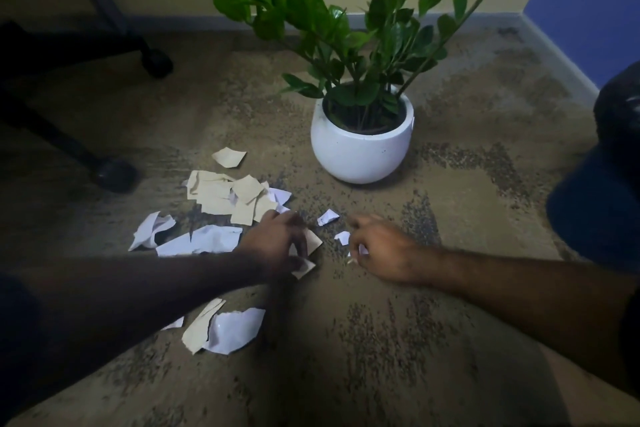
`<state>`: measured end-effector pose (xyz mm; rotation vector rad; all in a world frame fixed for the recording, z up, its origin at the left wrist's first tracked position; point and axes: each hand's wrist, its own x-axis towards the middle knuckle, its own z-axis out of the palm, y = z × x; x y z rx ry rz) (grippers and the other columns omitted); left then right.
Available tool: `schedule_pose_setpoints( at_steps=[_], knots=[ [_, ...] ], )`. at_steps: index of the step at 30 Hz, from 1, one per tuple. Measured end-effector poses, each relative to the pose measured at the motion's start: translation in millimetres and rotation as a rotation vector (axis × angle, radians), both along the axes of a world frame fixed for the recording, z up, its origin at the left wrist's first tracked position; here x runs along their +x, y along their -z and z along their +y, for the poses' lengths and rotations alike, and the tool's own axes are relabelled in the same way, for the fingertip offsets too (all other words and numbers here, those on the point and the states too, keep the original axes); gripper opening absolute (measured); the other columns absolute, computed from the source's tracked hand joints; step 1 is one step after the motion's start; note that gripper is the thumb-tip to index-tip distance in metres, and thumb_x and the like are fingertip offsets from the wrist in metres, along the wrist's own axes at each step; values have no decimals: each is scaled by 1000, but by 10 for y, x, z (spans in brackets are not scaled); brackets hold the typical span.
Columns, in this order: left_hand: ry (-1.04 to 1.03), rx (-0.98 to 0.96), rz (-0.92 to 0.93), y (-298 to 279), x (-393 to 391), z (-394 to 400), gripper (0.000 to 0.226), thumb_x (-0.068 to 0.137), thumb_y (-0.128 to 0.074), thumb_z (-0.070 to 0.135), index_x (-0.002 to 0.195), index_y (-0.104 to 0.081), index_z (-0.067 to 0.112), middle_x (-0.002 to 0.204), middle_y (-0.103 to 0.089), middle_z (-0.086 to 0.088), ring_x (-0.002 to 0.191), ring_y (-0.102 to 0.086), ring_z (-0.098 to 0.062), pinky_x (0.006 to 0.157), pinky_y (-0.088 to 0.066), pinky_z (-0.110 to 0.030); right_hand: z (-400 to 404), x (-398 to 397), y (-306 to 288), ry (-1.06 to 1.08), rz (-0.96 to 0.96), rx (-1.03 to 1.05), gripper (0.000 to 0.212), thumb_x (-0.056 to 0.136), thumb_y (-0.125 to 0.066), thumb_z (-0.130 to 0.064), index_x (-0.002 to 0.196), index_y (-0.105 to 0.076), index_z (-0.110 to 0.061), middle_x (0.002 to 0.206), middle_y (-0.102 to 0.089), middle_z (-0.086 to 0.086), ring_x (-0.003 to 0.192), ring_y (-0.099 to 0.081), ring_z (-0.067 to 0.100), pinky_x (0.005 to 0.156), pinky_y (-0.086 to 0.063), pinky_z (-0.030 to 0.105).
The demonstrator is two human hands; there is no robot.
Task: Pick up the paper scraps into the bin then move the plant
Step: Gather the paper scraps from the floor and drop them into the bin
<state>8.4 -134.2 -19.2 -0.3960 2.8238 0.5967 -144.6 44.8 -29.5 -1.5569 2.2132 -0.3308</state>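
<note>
White pot [360,149] holds the plant [346,28]; both hands' grips, left [277,246] and right [384,253], pinch paper scraps [228,198].

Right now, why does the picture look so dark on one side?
Head view: light falls mid-floor on the white pot and paper scraps; the left hand and chair legs sit in shadow; the right hand is blurred; edges curve.

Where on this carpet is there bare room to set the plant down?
Bare carpet lies right of the white pot toward the dark bin, and in front of the right hand. Crowded: the paper scraps around the left hand, toward the chair base.
</note>
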Motion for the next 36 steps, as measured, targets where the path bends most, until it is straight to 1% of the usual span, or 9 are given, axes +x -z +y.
schedule_pose_setpoints(
  at_steps=[3,10,15,18,20,23,26,32,36],
  knots=[
    [-51,20,-61,98,-86,-77,14,72,-78,41,71,-65,37,143,-43,8,130,-38,-20,104,-37,-38,-214,-68,23,25,30,63,10,79,-61,-17,76,-69,-22,125,-54,4,113,-49,27,91,-47,35],
    [-132,126,-60,277,-191,-14,13,76,-70,18,80,-62,28,94,-68,0,92,-65,-21,69,-45,-24,-331,-124,303,11,30,65,19,71,-60,-5,62,-59,-21,105,-64,-5,100,-58,15,106,-32,27],
    [-259,281,37,266,-231,-61,41,74,-74,12,102,-49,27,99,-64,5,90,-58,-15,62,-41,-20,-246,-79,259,17,-25,-35,16,71,-56,-3,65,-60,-16,86,-60,0,80,-57,20,72,-50,37],
    [-298,368,73,216,-352,-87,35,75,-79,18,103,-59,23,93,-63,9,89,-58,-9,66,-39,-12,-211,-54,277,24,-31,-30,20,71,-55,-1,71,-63,-19,86,-58,-3,80,-57,20,72,-51,35],
    [-303,371,73,194,-454,-88,20,75,-79,23,91,-67,18,88,-67,7,86,-63,-13,70,-48,-22,-180,-74,306,42,-52,-34,19,74,-57,-3,71,-65,-20,85,-57,-4,78,-57,18,70,-51,33],
    [-262,359,109,213,-622,-66,14,72,-81,21,78,-72,13,101,-71,-1,97,-66,-19,86,-53,-34,-111,-124,258,86,-103,-62,15,77,-62,-4,71,-69,-15,79,-57,-5,70,-57,13,65,-49,27],
    [-173,236,82,244,-754,17,21,72,-81,21,89,-76,10,115,-67,-2,110,-61,-19,97,-47,-33,11,-231,167,153,-120,-86,12,77,-63,-3,73,-72,-9,81,-65,1,71,-59,14,67,-46,22],
    [-240,164,-22,202,-843,98,23,82,-69,28,103,-76,23,108,-73,0,98,-67,-20,85,-53,-29,288,-428,-15,289,-124,-115,6,76,-69,-3,74,-73,-6,82,-70,7,71,-60,16,66,-43,22],
    [-295,213,-35,67,-881,174,24,83,-72,34,104,-75,24,104,-72,1,90,-66,-16,82,-56,-29,438,-545,-199,317,-110,-135,6,75,-71,-2,76,-75,-6,85,-72,9,69,-57,11,59,-37,9]
  ],
)
